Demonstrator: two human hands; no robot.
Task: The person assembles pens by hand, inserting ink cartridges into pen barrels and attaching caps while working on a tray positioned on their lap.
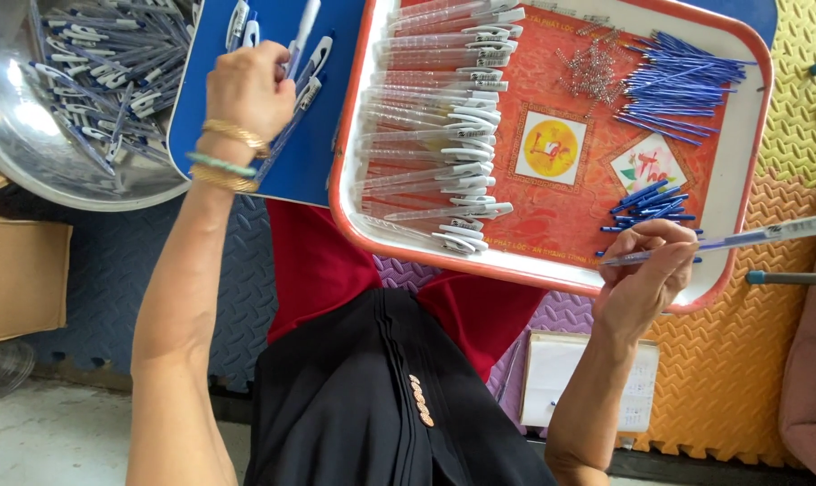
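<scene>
My left hand [248, 88], with bracelets at the wrist, is closed around a bunch of clear pens [302, 67] with white clips, above a blue tray [318, 166]. My right hand [646, 265] pinches a clear pen barrel [768, 233] with a blue refill inside, held level over the near right corner of a red-rimmed tray [741, 180]. That tray carries a row of clear barrels [444, 117], a small heap of metal springs [592, 67] and two piles of blue refills [673, 85].
A metal bowl [30, 153] of finished pens sits at far left beside the blue tray. A cardboard box [16, 279] lies below it. A notepad [588, 382] rests on the foam floor mats [741, 360] near my lap.
</scene>
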